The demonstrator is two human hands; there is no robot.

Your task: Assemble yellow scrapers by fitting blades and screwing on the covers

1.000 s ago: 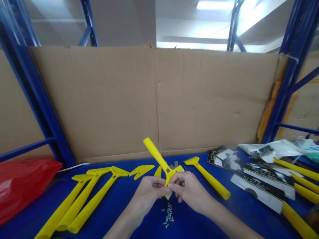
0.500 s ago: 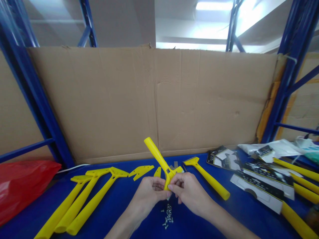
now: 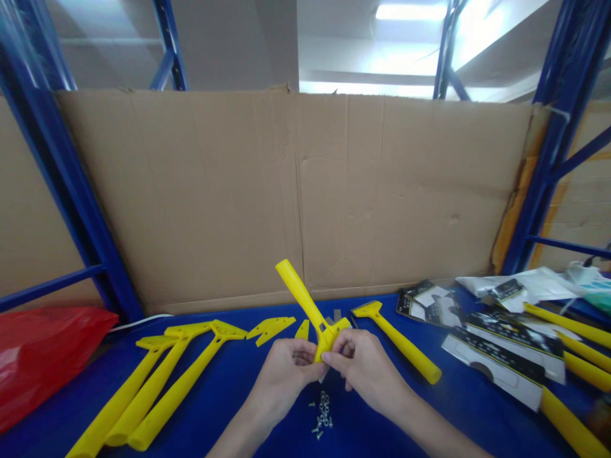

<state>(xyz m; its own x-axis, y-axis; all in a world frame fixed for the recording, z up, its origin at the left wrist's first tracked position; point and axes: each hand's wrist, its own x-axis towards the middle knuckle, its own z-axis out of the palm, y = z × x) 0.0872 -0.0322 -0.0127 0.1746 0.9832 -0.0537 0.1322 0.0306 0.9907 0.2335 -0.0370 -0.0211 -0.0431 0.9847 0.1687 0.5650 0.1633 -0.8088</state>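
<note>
Between both hands is a yellow scraper (image 3: 301, 295), its handle tilted up and to the left, its head low among my fingers. My left hand (image 3: 289, 371) grips the lower left end of the head, with thumb and fingers closed on it. Pressed against the head from the right are the thumb and fingertips of my right hand (image 3: 361, 361); whether a small screw or nut is between them is hidden. A pale corner shows under the head. Just below the hands lie loose screws and nuts (image 3: 324, 410) on the blue table (image 3: 229, 388).
Several yellow scrapers (image 3: 179, 385) lie at left beside a red bag (image 3: 48, 356). Loose yellow plates (image 3: 271, 328) lie behind my left hand. Another scraper (image 3: 405, 343) lies at right, near printed cards (image 3: 496, 366) and more yellow handles (image 3: 570, 420). A cardboard wall (image 3: 214, 197) stands behind.
Hardly anything differs. The scraper's handle has risen very slightly, and my fingers have shifted a little on its head.
</note>
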